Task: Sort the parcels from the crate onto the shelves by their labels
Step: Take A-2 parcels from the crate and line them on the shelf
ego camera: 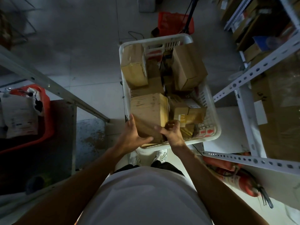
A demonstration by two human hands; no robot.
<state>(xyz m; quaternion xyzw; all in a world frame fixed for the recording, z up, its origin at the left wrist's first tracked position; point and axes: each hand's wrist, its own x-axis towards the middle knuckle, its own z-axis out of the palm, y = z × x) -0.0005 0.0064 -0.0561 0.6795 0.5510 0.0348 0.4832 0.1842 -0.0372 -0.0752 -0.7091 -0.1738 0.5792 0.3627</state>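
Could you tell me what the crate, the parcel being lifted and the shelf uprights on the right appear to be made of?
Crate: white moulded plastic, judging by its slotted walls and rounded rim. Parcel, held by the left hand and right hand: matte brown cardboard, creased, seemingly taped. Shelf uprights: likely painted metal angle, with punched holes.

A white label (194,106) on one parcel (188,111) bears writing too small to read.

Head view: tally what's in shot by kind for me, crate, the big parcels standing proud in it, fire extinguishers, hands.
White crate: 1
Big cardboard parcels: 3, far-left, far-right, held parcel
Smaller parcels beneath: too jumbled to count
Red fire extinguishers: 2
Hands: 2, left, right
Total: 8
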